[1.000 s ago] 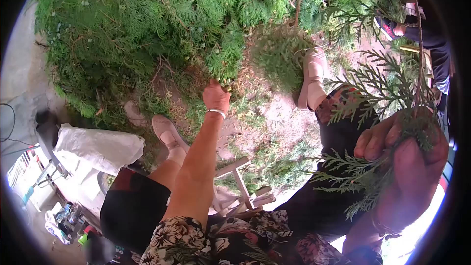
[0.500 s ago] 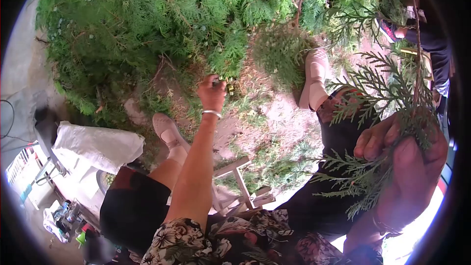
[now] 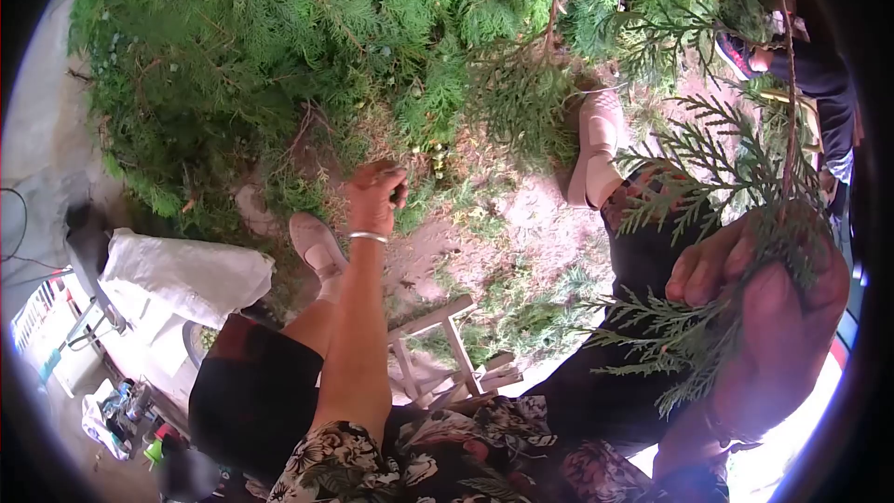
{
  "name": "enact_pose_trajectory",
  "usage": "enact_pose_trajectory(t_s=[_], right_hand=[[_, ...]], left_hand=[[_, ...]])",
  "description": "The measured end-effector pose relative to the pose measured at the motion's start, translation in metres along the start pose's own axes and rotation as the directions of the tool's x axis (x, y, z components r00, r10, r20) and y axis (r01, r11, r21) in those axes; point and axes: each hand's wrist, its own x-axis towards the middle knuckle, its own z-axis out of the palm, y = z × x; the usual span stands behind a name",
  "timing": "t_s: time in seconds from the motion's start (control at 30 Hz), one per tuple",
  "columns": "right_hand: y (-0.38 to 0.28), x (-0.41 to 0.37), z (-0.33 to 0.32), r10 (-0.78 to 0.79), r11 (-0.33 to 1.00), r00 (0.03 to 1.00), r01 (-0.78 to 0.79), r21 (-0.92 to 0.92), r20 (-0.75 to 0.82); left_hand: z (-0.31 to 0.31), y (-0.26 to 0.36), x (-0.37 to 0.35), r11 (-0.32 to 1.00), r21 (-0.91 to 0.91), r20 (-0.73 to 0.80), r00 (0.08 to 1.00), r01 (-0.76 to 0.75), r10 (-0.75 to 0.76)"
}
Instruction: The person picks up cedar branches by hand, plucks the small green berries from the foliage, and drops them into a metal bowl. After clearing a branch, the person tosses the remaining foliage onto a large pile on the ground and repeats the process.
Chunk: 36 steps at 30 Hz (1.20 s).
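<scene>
My right hand (image 3: 792,317) is close to the camera at the right, its fingers wrapped round a leafy cypress branch (image 3: 745,177). Flat green sprays stick out to both sides of its thin brown stem, and some hang below the fingers. My left hand (image 3: 375,197), with a silver bangle at the wrist, is curled closed over the littered ground. A dark spot shows at its fingers; whether that is an object or a shadow I cannot make out. Just beyond it lies a large heap of cut cypress greenery (image 3: 279,56).
A wooden stool frame (image 3: 456,345) stands between my legs. To the left are a white sack (image 3: 186,270) and a wheeled vehicle part. Another person's dark-trousered leg (image 3: 824,93) is at the far right. Green clippings (image 3: 549,307) litter the soil.
My left hand has pulled back from the greenery, toward my body and slightly left, staying closed. The right hand and its branch have barely moved.
</scene>
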Motion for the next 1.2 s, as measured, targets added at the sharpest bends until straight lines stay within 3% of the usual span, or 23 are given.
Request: enact_pose_trajectory(t_s=[0.07, 0.1, 0.17, 0.2, 0.23, 0.3, 0.33, 0.37, 0.4, 0.43, 0.47, 0.57, 0.6, 0.63, 0.67, 0.7, 0.73, 0.77, 0.87, 0.97, 1.1, 1.17, 1.2], right_hand=[[-0.004, 0.001, 0.005, -0.008, 1.0, 1.0, 0.008, -0.025, -0.022], [-0.004, 0.002, 0.005, -0.009, 0.999, 1.0, 0.008, -0.031, -0.023], [-0.003, 0.003, 0.003, 0.014, 0.998, 0.999, -0.016, -0.058, -0.041], [-0.002, 0.003, 0.001, 0.015, 0.998, 0.999, -0.018, -0.063, -0.043], [0.0, 0.003, -0.003, 0.026, 0.999, 1.0, -0.027, -0.04, -0.017], [0.002, 0.003, -0.008, 0.043, 0.999, 0.999, -0.043, -0.02, 0.008], [0.002, 0.003, -0.01, 0.057, 0.998, 0.998, -0.057, -0.007, 0.019], [0.003, 0.003, -0.011, 0.07, 0.998, 0.997, -0.07, 0.008, 0.032], [0.002, 0.003, -0.011, 0.069, 0.998, 0.997, -0.07, 0.011, 0.031], [0.002, 0.003, -0.01, 0.065, 0.998, 0.997, -0.065, 0.019, 0.029], [0.002, 0.002, -0.009, 0.061, 0.998, 0.998, -0.062, 0.026, 0.027], [0.002, 0.0, -0.008, 0.059, 0.998, 0.998, -0.061, 0.033, 0.034], [0.002, 0.0, -0.007, 0.057, 0.998, 0.998, -0.058, 0.035, 0.04], [0.002, 0.001, -0.006, 0.052, 0.998, 0.998, -0.053, 0.033, 0.044], [0.001, 0.001, -0.006, 0.048, 0.998, 0.998, -0.049, 0.029, 0.047], [0.0, 0.001, -0.005, 0.045, 0.999, 0.998, -0.046, 0.024, 0.047], [-0.002, 0.001, -0.003, 0.056, 0.998, 0.998, -0.056, 0.02, 0.027], [-0.002, 0.001, -0.002, 0.068, 0.998, 0.998, -0.068, 0.015, 0.008], [-0.001, 0.003, -0.003, 0.068, 0.997, 0.997, -0.069, 0.035, 0.021], [0.002, 0.003, -0.005, 0.065, 0.995, 0.997, -0.068, 0.074, 0.044], [0.002, 0.002, -0.003, 0.037, 0.998, 0.999, -0.039, 0.056, 0.038], [0.001, 0.001, -0.003, 0.014, 0.999, 0.999, -0.016, 0.044, 0.034], [0.001, 0.001, -0.003, 0.012, 0.999, 0.999, -0.014, 0.047, 0.035]], left_hand=[[0.01, -0.015, 0.008, 0.978, 0.195, 0.003, 0.997, -0.071, 0.072], [0.01, -0.029, 0.022, 0.979, 0.19, 0.005, 0.998, -0.07, 0.07], [0.025, -0.039, 0.04, 0.703, 0.656, 0.003, 0.932, -0.275, 0.362], [0.029, -0.046, 0.043, 0.331, 0.905, 0.059, 0.85, -0.267, 0.523], [0.033, -0.047, 0.046, 0.335, 0.903, 0.061, 0.852, -0.268, 0.519], [0.037, -0.047, 0.053, 0.147, 0.958, 0.138, 0.844, -0.247, 0.518], [0.03, -0.045, 0.059, 0.056, 0.928, 0.27, 0.772, -0.367, 0.576], [0.023, -0.044, 0.061, 0.055, 0.929, 0.271, 0.772, -0.367, 0.575], [0.016, -0.042, 0.063, 0.539, 0.798, 0.046, 0.92, -0.268, 0.389], [0.015, -0.035, 0.061, 0.875, 0.482, -0.071, 0.993, -0.05, 0.095], [0.023, -0.011, 0.036, 0.959, 0.279, -0.046, 0.998, 0.054, -0.043], [0.015, -0.02, 0.017, 0.982, 0.189, 0.082, 0.997, -0.014, -0.002], [0.019, -0.027, 0.013, 0.926, 0.376, 0.086, 0.996, -0.036, 0.004], [0.021, -0.039, 0.017, 0.927, 0.373, 0.085, 0.996, -0.039, 0.008], [0.023, -0.056, 0.024, 0.645, 0.671, 0.135, 0.916, -0.365, 0.378], [0.024, -0.072, 0.031, 0.174, 0.834, 0.306, 0.702, -0.523, 0.643], [0.03, -0.077, 0.032, 0.222, 0.888, 0.208, 0.783, -0.402, 0.586], [0.036, -0.081, 0.032, 0.226, 0.887, 0.208, 0.785, -0.403, 0.584], [0.054, -0.084, 0.026, 0.048, 0.995, 0.052, 0.867, -0.088, 0.496], [0.057, -0.085, 0.025, 0.011, 0.992, 0.099, 0.825, -0.127, 0.556], [0.026, -0.096, 0.043, 0.041, 0.955, 0.215, 0.783, -0.293, 0.584], [0.012, -0.087, 0.043, 0.721, 0.639, 0.088, 0.957, -0.267, 0.276], [0.031, -0.046, 0.014, 0.92, 0.384, 0.007, 0.997, -0.076, 0.079]])
